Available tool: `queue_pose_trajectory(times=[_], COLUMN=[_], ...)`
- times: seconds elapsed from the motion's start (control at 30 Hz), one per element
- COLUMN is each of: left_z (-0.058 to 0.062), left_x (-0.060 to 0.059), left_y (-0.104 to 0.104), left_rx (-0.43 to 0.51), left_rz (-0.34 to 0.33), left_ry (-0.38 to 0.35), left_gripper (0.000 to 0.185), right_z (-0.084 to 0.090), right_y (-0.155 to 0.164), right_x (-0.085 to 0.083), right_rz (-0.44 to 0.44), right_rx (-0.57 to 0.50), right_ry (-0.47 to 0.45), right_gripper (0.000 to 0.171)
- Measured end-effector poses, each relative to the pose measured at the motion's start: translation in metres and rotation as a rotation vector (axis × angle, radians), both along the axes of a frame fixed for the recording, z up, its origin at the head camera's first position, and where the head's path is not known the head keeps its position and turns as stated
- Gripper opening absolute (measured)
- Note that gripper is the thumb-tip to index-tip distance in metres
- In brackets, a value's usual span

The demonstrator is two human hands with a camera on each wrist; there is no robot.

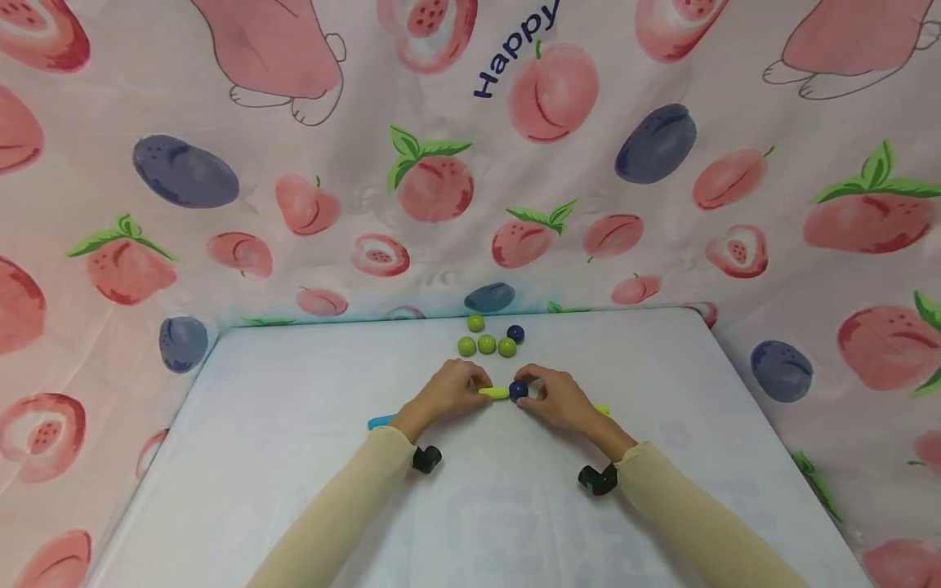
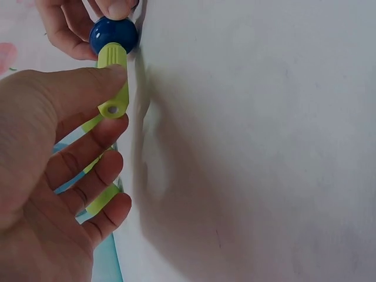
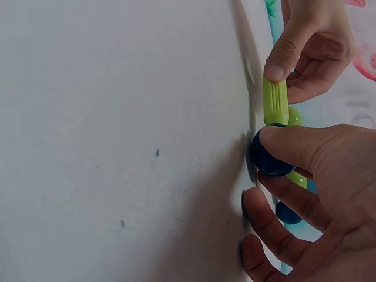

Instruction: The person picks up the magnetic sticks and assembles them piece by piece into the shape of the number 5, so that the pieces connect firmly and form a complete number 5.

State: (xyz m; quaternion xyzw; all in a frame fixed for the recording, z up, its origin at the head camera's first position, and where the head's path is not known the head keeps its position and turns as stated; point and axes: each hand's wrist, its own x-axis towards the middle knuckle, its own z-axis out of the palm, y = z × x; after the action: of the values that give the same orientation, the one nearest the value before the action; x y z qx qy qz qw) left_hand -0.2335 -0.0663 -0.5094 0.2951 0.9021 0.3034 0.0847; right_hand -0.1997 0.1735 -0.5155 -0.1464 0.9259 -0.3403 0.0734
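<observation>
Rod [image 1: 496, 393] and ball [image 1: 518, 392] touch, left grip [image 1: 452, 387] pinching the rod, right grip [image 1: 557, 398] the ball, over the surface [image 1: 294, 371].

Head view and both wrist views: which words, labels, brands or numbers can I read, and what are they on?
"Happy": dark blue, on the cloth, beside a printed peach.
Faint marks lower on the cloth: too blurred to read.
Pale shapes on the table: too faint to make out.
No readable text on the held rod or ball.
</observation>
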Motion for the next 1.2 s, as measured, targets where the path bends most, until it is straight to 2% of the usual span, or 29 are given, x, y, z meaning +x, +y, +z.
queue_pose_trajectory(times=[0.27, 0.7, 0.93, 1.2], left_z=[0.002, 0.006, 0.008, 0.008], left_x=[0.0, -0.001, -0.005, -0.015], left_y=[0.002, -0.003, -0.013, -0.019], left_rx=[-0.014, 0.024, 0.079, 0.17], left_rz=[0.007, -0.006, 0.062, 0.177], left_ry=[0.008, 0.017, 0.034, 0.14], left_gripper=[0.016, 0.022, 0.032, 0.039], right_z=[0.002, 0.0, -0.001, -0.002], right_y=[0.002, 0.001, 0.0, -0.001], right_x=[0.001, 0.001, 0.003, 0.002], right_rz=[0.04, 0.028, 0.021, 0.015], right_rx=[-0.014, -0.015, -0.012, -0.017], right_ry=[0.063, 0.052, 0.037, 0.034], right_gripper=[0.035, 0.035, 0.036, 0.036])
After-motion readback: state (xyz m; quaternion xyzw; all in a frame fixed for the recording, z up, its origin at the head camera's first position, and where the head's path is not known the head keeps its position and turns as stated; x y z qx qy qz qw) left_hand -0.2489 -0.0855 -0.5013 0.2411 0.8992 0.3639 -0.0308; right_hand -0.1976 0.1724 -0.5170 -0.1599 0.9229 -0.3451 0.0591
